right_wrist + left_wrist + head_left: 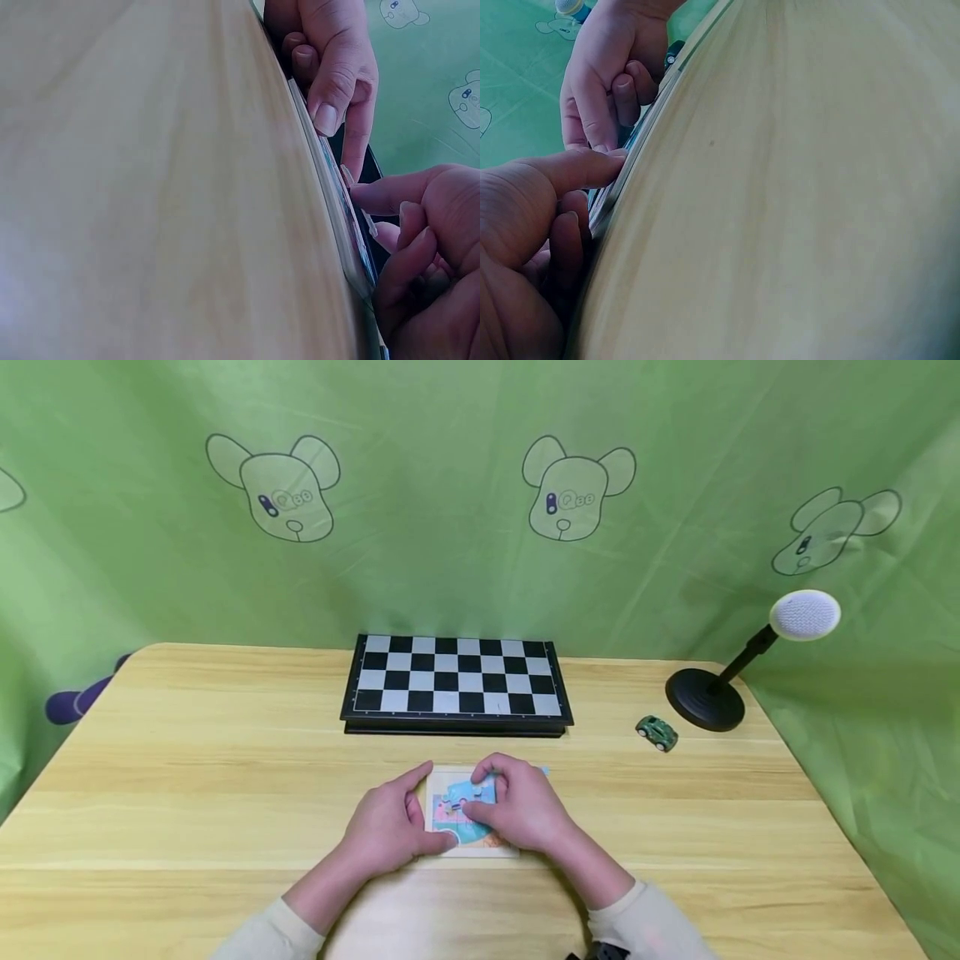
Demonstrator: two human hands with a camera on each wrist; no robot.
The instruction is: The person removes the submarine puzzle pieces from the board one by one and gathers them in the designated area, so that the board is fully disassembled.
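Note:
A small jigsaw puzzle with a pale frame lies flat at the front middle of the table, its picture in blue, pink and teal. My left hand is at its left side, thumb pressing on the lower edge and straight index finger reaching along to the upper left corner. Over the puzzle's right part, my right hand pinches a thin puzzle piece between thumb and forefinger. That piece stands tilted just above the board in the right wrist view. The right hand hides the puzzle's right side.
Behind the puzzle lies a black-and-white chessboard. A green toy car and a microphone on a black stand are at the right. A green curtain hangs behind the wooden table. A light-blue bit shows past the right hand.

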